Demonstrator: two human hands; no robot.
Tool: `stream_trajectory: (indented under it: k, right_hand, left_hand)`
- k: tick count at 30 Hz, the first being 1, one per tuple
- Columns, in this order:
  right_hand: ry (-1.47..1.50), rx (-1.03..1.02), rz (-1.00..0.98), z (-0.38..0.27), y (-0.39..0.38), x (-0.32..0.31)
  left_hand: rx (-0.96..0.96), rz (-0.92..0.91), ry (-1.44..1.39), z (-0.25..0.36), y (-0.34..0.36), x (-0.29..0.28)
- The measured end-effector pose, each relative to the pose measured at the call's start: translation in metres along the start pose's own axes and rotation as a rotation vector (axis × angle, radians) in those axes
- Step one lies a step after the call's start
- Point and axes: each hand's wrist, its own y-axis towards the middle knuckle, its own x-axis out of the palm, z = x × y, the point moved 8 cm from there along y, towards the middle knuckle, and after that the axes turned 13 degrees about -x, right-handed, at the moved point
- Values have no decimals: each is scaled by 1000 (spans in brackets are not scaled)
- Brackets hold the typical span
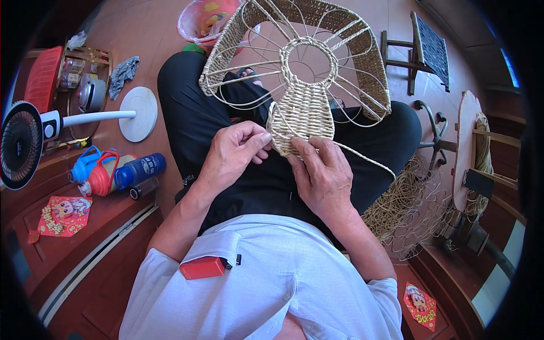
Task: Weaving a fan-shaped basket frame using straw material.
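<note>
A woven straw basket piece (306, 110) lies over my lap, its tongue-shaped panel toward me. Beyond the panel, a ring (333, 56) of wrapped cord joins thin wire spokes running out to a curved woven wall (371, 79). My right hand (324, 178) grips the panel's near edge, fingers on top. At the panel's left edge, my left hand (235, 152) is closed in a pinch; what sits between its thumb and forefinger is too small to make out. A loose straw cord (368, 157) trails right from the panel across my thigh.
Loose straw cord (396, 209) is heaped on the floor at right, near a folding stool (428, 51). At left stand a white fan (85, 118) and several bottles (139, 170). A pink basin (198, 22) sits beyond my knee.
</note>
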Motion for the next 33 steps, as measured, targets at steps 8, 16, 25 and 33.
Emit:
stream_trajectory:
  k: [8, 16, 25, 33]
  right_hand:
    - [-44, 8, -43, -3, 2, 2]
    - [-82, 0, -153, -4, 2, 5]
    - [-97, -16, -124, -2, -7, 6]
    - [-24, -51, -19, 2, -10, 1]
  left_hand:
    - [30, 75, -329, -15, 7, 11]
    - [10, -129, -546, -20, 5, 32]
    - [3, -78, -503, -7, 11, 44]
    - [-106, -53, -531, -9, 14, 51]
